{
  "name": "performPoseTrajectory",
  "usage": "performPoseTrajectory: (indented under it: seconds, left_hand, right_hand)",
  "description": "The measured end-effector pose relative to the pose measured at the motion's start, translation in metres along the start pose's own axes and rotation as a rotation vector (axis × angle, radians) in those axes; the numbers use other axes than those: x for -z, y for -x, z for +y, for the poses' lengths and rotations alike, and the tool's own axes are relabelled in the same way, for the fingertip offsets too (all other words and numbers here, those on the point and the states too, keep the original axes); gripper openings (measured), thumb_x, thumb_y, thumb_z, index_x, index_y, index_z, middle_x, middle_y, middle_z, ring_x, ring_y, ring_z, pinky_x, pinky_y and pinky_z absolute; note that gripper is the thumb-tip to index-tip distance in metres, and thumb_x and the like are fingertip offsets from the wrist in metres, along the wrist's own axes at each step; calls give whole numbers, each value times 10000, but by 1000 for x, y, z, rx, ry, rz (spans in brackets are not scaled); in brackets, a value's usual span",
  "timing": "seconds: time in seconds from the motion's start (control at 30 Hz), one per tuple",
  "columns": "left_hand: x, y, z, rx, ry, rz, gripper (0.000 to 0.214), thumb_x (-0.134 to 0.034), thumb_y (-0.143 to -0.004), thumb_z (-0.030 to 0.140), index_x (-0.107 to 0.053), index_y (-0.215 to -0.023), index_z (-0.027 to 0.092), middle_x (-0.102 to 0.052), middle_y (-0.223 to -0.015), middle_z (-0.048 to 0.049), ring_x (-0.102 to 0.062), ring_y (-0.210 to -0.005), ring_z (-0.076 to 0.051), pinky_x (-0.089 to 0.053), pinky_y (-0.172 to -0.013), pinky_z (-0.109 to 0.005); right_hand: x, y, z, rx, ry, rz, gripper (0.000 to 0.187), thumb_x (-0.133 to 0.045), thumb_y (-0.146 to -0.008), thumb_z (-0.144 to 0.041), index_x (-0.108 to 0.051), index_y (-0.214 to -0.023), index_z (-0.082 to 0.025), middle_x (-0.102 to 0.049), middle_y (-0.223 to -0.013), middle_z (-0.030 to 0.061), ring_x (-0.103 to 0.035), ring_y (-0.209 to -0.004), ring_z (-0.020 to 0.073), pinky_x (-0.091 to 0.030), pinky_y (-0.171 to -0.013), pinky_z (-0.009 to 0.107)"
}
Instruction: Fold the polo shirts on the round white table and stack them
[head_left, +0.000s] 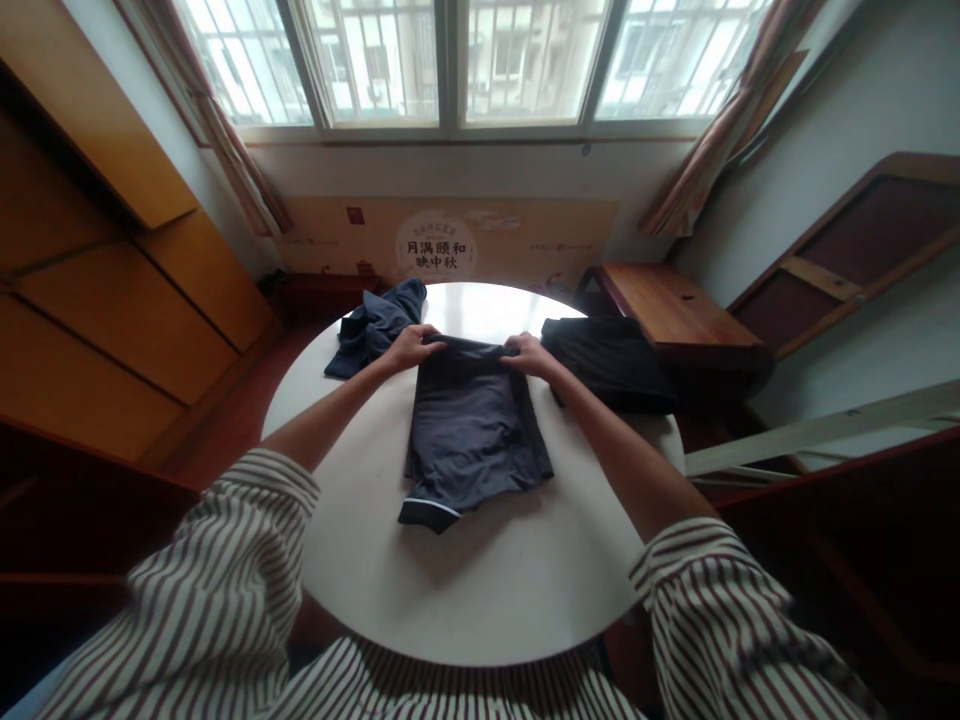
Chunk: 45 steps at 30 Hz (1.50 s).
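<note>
A dark grey garment [472, 430] lies flat on the round white table [480, 580], a sleeve with a white stripe at its near left corner. My left hand [411, 348] pinches the garment's far left edge. My right hand [529, 355] grips the far right edge. Both hands are closed on the fabric's far hem, arms stretched forward over the table.
A crumpled blue garment [375, 325] lies at the table's far left. A folded black garment [611, 365] sits at the far right. A wooden bench [675, 310] stands beyond the table, wooden cabinets [112, 330] on the left, windows ahead.
</note>
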<state>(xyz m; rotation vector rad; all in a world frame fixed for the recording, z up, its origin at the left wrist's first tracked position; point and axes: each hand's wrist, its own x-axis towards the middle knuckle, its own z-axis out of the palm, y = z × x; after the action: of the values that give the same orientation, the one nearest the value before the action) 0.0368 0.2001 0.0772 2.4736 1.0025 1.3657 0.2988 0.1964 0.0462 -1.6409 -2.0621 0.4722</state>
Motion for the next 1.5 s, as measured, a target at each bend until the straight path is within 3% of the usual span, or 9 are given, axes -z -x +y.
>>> performPoseTrajectory:
  seconds: [0.17,0.3,0.5,0.63,0.77,0.93,1.13,1.37,1.5]
  left_hand:
    - [31,51,6,-146,34,-86,209,-662,-915,342,-697,-921,136,-680,-837,-52,-637,-730,-130,-534,-651,-232]
    - [60,121,47,-381,22,-292,129,-622,-927,193,-678,-1044,190,-675,-933,-68,-652,-806,-135,-563,-718,-246]
    - [75,176,73,-465,82,-532,157,-578,-938,159,-651,-1075,175,-686,-887,-83,-654,-802,-174,-563,-756,-311]
    - [65,152,79,-283,134,-572,164,-513,-976,211,-672,-968,172,-692,-877,-77,-650,-779,-168,-546,-785,-319]
    - [16,117,83,-88,-8,-495,337,-375,-1027,273,-628,-1200,133,-666,-1200,-160,-628,-1110,-245,-503,-978,-410]
    - [-29,132,65,34,-235,-620,524,-305,-1037,392,-464,-1433,88,-507,-1459,-210,-432,-1393,-314,-296,-1155,-538]
    - [4,151,31,114,-199,-548,568,-374,-1009,500,-518,-1393,109,-566,-1384,-194,-502,-1302,-303,-370,-1111,-479]
    - [26,92,9,392,229,-888,440,-801,-669,565,-722,-836,165,-671,-740,-9,-623,-669,-172,-461,-564,-223]
    - [36,70,15,324,344,-901,369,-766,-745,461,-688,-933,152,-653,-693,14,-596,-599,-135,-427,-495,-192]
  right_hand:
    - [25,66,-5,416,-105,175,214,-636,-885,-286,-678,-1062,-172,-696,-950,72,-637,-835,205,-522,-786,338]
    - [34,153,-7,818,25,41,268,-533,-962,-169,-671,-1186,-217,-717,-1050,97,-653,-944,211,-541,-841,362]
    - [20,230,-2,873,168,-67,421,-473,-935,-66,-608,-1310,-199,-722,-1145,114,-656,-1042,236,-560,-871,419]
    - [16,216,-18,813,60,-14,348,-513,-907,-139,-649,-1221,-205,-719,-1121,121,-656,-1031,265,-548,-898,483]
    - [-7,166,-50,683,-2,70,364,-440,-992,-230,-594,-1316,-173,-668,-1253,152,-606,-1181,262,-509,-1001,468]
    - [-48,142,-39,387,244,-75,572,-384,-1023,-482,-436,-1483,-146,-485,-1492,185,-432,-1391,338,-332,-1139,578]
    - [-37,153,9,292,209,-83,548,-325,-1040,-446,-472,-1435,-96,-531,-1436,216,-447,-1378,330,-370,-1119,535]
    - [5,98,-9,159,-2,-486,496,-775,-699,-594,-692,-951,-175,-691,-921,56,-656,-849,221,-533,-710,284]
    - [28,89,-20,187,-134,-574,408,-796,-675,-473,-645,-906,-172,-623,-746,-17,-580,-673,145,-441,-542,211]
